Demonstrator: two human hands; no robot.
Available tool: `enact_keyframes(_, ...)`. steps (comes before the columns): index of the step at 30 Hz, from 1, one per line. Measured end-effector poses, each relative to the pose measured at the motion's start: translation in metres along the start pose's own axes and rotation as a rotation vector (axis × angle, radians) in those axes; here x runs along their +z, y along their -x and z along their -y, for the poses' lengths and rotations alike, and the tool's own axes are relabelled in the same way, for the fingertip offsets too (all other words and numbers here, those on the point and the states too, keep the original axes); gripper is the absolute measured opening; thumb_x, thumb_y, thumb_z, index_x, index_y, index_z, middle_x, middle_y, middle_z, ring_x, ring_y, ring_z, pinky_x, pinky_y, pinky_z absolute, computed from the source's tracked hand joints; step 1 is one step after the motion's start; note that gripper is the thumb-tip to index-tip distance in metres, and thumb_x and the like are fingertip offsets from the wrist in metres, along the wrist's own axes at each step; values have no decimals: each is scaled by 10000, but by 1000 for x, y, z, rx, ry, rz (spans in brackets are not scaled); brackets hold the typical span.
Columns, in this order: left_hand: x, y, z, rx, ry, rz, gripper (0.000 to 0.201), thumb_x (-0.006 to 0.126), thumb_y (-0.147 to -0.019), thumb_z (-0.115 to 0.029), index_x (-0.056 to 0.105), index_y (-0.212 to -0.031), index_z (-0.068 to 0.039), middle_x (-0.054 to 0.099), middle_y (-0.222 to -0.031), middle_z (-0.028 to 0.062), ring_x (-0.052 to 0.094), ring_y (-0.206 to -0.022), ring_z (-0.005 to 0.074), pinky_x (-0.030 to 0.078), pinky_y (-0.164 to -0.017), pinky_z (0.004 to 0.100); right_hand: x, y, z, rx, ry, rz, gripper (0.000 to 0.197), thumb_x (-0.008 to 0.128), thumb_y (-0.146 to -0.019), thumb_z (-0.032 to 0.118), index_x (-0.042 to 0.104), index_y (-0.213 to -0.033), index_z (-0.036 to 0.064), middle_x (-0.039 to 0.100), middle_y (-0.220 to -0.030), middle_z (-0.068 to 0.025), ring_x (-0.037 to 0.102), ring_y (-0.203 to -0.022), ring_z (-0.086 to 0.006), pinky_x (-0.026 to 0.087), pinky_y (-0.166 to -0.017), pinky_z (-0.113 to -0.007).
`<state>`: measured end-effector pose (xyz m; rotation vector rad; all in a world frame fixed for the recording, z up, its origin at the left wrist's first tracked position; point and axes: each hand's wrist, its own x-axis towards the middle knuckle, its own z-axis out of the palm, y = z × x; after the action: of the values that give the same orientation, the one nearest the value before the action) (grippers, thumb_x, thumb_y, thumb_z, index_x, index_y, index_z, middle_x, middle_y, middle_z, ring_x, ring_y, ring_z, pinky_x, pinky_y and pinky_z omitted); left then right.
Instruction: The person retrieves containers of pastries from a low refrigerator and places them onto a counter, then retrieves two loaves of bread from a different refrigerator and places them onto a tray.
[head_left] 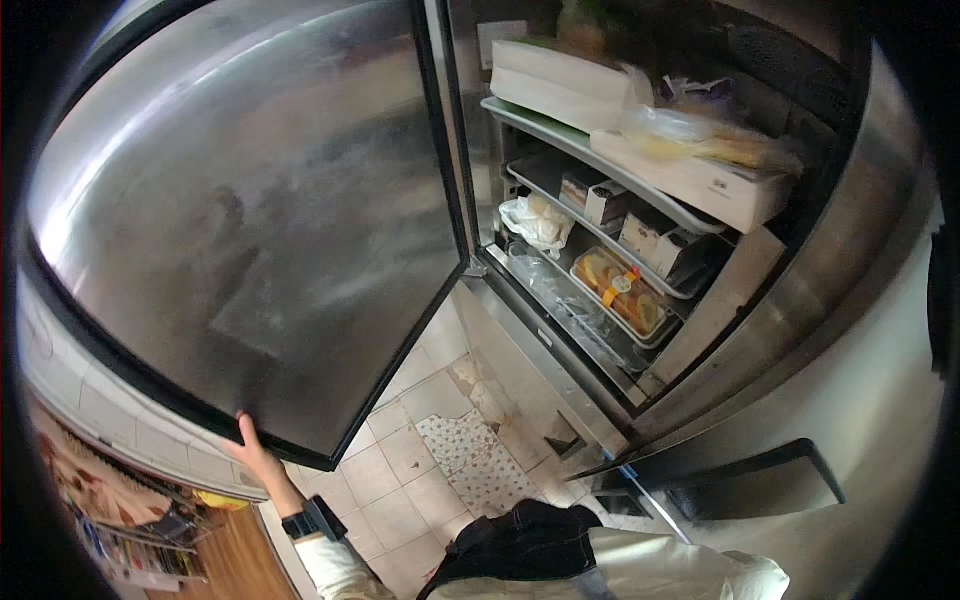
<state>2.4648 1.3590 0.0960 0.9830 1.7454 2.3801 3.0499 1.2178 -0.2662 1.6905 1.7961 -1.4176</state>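
The left hand (pixel 258 462) clasps the black-edged, brushed-steel refrigerator door (pixel 260 220), thumb over its inner face near the free lower corner, fingers hidden behind. From this grip the door's long free edge runs up and left in view, while its hinged side lies up and right, beside the open steel refrigerator cabinet (pixel 550 350). The right hand is out of sight, its state unknowable

The door (pixel 300 200) is smooth, smudged metal, its gasket (pixel 314 458) matt rubbery, the floorboards (pixel 245 555) wood
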Motion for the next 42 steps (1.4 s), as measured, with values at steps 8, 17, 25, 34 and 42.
enact_keyframes(8,-3,-100,75,-124,-164,-5,565,495,-836,-383,441,-1193,51,413,-1238,207,449,-1057,287,347,-933,408,35,-11,32,176,-143,1,303,439,-841,308,581,-1007,98,586,-1017,-115,541,-943,-305,443,-768,-414)
enact_keyframes(17,48,-94,37,-122,38,-22,693,486,-814,-468,390,-1191,105,398,-1235,239,433,-1086,338,363,-928,440,-11,-51,105,-142,-72,-131,284,459,-824,259,580,-1008,79,594,-964,-75,545,-904,-226,424,-803,-354)
enact_keyframes(25,91,-136,62,-136,163,214,708,494,-802,-472,383,-1186,113,380,-1244,253,393,-1122,349,323,-958,441,-99,-84,173,-191,-817,136,273,427,-846,229,543,-1009,44,563,-919,-79,498,-850,-172,398,-786,-315)
enact_keyframes(34,109,-229,117,-110,248,387,739,523,-775,-471,378,-1171,136,377,-1244,247,352,-1156,337,280,-993,443,-257,32,371,-167,4,-1713,217,503,-704,50,520,-920,53,542,-883,-89,504,-903,-281,373,-833,-407)
enact_keyframes(42,129,-295,170,-96,344,641,707,564,-757,-462,408,-1146,107,457,-1139,234,440,-1055,335,376,-890,474,-318,15,350,558,277,-1869,464,558,-664,96,425,-1107,55,444,-1068,-145,405,-1040,-328,314,-913,-443)
